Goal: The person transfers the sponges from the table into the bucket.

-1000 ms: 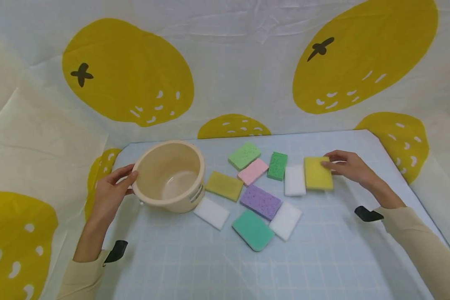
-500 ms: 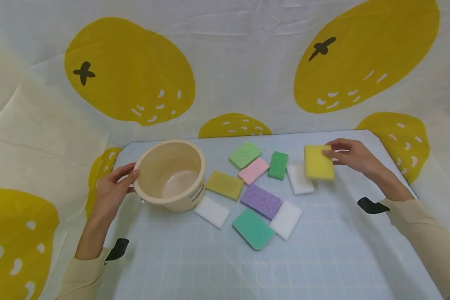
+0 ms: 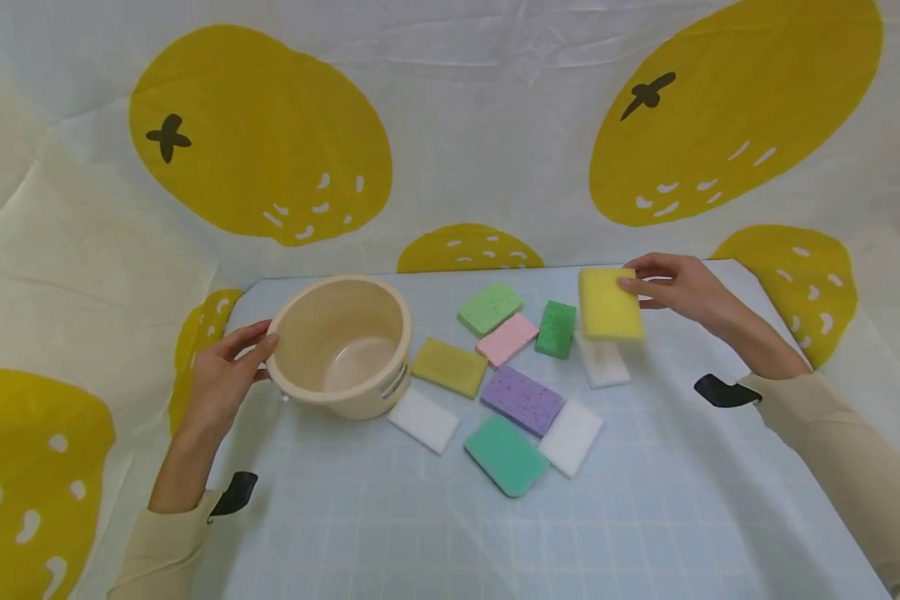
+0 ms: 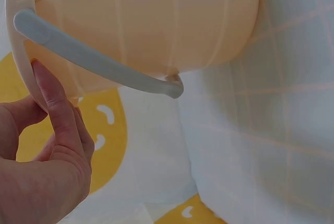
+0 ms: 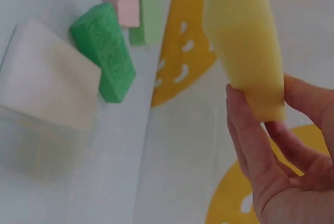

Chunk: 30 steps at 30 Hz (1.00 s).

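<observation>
My left hand (image 3: 223,375) pinches the left rim of a cream plastic bucket (image 3: 367,404), thumb on one side and fingers on the other. A grey handle (image 4: 99,62) hangs down the bucket's side in the left wrist view. My right hand (image 3: 678,287) holds a yellow sponge (image 3: 610,304) by its right edge, between thumb and fingers. Raised off the table, the sponge overlaps a white sponge (image 3: 603,364) in the head view. Just left of it lies a dark green sponge (image 3: 556,330), seen also in the right wrist view.
Light green (image 3: 491,309), pink (image 3: 506,340), olive (image 3: 450,367), purple (image 3: 522,402) and teal sponges (image 3: 506,457) lie in the middle of the table (image 3: 420,533). Two more white sponges sit among them, one (image 3: 423,422) beside the bucket. A lemon-print sheet (image 3: 487,125) rises behind.
My right hand has lifted the yellow sponge off the table and carried it up and leftward. The white sponge beside it shifted slightly right. My left hand stays at the bucket rim.
</observation>
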Motion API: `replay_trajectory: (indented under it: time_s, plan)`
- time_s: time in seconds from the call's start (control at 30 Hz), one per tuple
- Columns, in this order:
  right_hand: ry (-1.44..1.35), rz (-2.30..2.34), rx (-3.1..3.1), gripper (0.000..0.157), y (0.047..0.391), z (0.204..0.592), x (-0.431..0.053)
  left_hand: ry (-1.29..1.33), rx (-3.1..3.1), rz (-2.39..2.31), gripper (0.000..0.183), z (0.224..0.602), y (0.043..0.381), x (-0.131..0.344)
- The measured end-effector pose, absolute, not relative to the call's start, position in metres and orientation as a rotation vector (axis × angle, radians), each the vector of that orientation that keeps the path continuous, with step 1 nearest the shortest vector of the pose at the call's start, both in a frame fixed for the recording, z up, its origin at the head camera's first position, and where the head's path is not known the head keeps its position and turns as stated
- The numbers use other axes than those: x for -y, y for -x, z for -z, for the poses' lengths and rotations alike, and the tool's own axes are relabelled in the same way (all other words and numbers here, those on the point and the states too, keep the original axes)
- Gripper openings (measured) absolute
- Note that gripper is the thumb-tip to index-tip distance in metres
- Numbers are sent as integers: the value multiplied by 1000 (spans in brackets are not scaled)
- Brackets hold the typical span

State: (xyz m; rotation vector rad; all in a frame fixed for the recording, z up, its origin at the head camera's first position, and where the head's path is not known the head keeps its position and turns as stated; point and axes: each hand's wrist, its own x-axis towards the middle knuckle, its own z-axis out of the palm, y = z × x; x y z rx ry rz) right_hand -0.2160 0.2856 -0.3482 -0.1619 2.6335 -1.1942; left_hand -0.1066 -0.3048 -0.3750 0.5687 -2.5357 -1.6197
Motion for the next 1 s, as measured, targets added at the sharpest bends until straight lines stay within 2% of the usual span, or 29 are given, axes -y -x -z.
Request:
replay_trajectory:
  time_s: [0.63, 1.0]
  plan:
    - [324, 1319, -2533, 58, 229, 306, -213, -591, 2538, 1628, 60, 374, 107, 303]
    - [475, 1380, -2448, 45, 241, 291, -174, -523, 2500, 1665, 58, 376, 107, 307]
